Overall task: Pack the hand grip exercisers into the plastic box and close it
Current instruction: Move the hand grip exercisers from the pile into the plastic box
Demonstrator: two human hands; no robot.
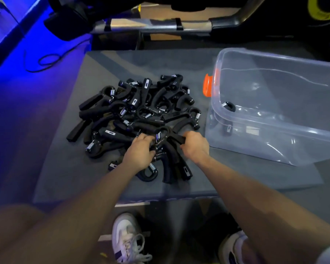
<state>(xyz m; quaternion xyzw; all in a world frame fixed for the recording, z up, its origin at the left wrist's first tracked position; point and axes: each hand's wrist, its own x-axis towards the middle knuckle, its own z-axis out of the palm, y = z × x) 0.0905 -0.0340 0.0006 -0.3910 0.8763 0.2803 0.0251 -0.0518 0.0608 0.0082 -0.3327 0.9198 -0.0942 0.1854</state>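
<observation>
A heap of several black hand grip exercisers [133, 111] with steel springs lies on a grey mat [69, 168]. To its right stands a clear plastic box [278, 119] with an orange latch [207, 85], open on top, holding a few exercisers [229, 106] at its near left end. My left hand [139, 152] grips exercisers at the heap's near edge. My right hand [195, 146] curls round the black handle of another exercisers bundle [171, 164] just beside it.
A metal frame with a silver bar [141, 25] crosses behind the mat. A black cable [46, 61] loops on the blue-lit floor at the left. My knee and shoes [128, 237] are at the near edge. No lid is in sight.
</observation>
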